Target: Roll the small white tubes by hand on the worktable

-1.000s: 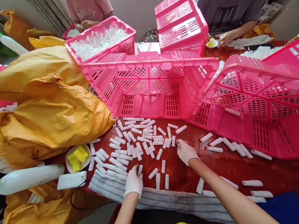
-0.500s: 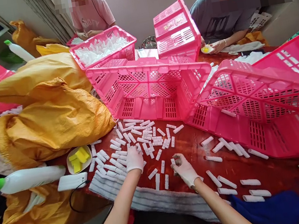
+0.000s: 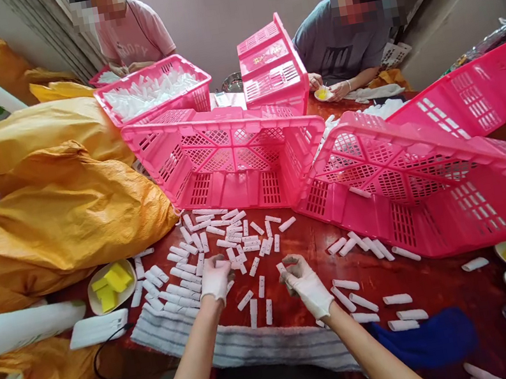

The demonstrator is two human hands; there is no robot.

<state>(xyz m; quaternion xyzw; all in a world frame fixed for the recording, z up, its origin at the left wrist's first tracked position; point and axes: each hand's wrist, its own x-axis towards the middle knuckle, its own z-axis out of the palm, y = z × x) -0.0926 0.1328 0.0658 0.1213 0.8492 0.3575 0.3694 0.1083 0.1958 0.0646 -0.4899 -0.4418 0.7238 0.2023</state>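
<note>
Crates [image 3: 248, 158] wall off the worktop's [image 3: 433, 279] far side; bare room lies between the hands. Right hand [image 3: 304, 281] pinches a white piece [image 3: 282, 268], having drawn nearer; left hand [image 3: 214, 277] presses loosely curled on scattered pieces [image 3: 222, 240].

Small white plastic strips [image 3: 224, 246] lie flat and scattered at mixed angles across the red table's [image 3: 310, 241] near-left part, one small white piece [image 3: 281, 268] pinched upright in the gloved right hand [image 3: 306, 283] near the front edge.
</note>
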